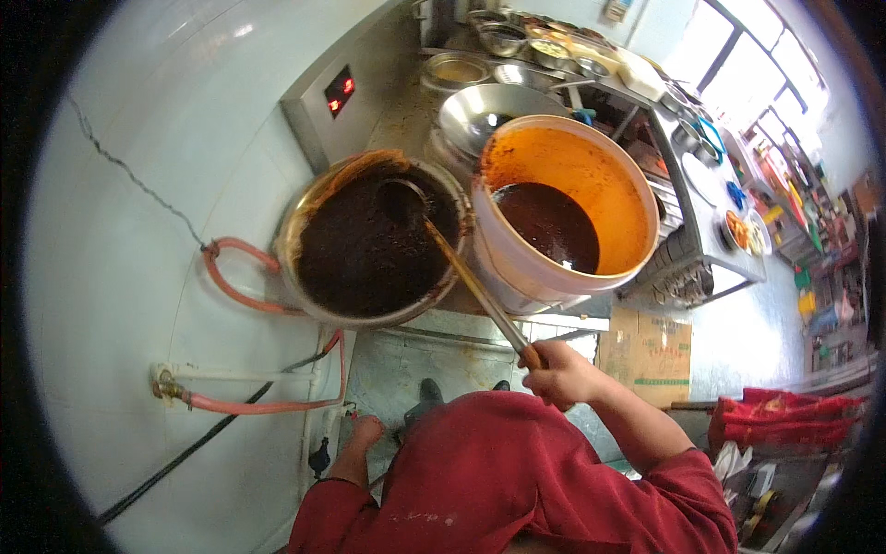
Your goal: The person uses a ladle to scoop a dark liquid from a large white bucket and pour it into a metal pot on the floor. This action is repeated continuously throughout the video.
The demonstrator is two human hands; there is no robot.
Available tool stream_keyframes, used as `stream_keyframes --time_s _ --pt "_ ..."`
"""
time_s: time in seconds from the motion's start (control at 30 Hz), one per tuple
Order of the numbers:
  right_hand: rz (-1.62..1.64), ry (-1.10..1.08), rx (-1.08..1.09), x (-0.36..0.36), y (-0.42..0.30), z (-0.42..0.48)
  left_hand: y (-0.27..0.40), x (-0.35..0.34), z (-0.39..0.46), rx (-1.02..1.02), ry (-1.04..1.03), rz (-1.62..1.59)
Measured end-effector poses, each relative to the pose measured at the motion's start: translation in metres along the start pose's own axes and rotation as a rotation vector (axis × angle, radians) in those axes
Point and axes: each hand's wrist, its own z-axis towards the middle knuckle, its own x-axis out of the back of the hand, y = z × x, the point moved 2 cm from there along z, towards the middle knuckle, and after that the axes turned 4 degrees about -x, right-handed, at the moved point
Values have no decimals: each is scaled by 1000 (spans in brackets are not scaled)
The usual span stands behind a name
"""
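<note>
My right hand grips the wooden end of a long-handled metal ladle. The ladle's bowl rests at the surface of dark, thick sauce inside a large round metal pot. Close against the pot's right side stands a white plastic bucket, its inner wall stained orange, with dark red-brown liquid in the bottom. My left hand hangs low beside my body, near the pipes at the wall; its fingers are too small and blurred to read. Behind the bucket sits a steel wok with some dark liquid.
A tiled wall with a red hose and a black cable is at the left. A steel panel bears a red lit display. Metal bowls of food stand on the counter at the back. A steel table and flattened cardboard are at the right.
</note>
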Motion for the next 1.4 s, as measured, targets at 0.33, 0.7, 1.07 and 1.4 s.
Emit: stream_keyframes --time_s 0.33,0.7,1.07,1.4 --pt "1175 -436 242 68 -41 -119 32 71 18 -133 84 -35" --pt "-807 403 -645 154 -140 -146 7 14 33 -218 -189 137" --pt "-1172 102 -975 186 -150 -57 20 -54 56 -266 -271 56" --pt "193 -132 -1308 178 -143 -46 32 -94 47 -223 -293 10"
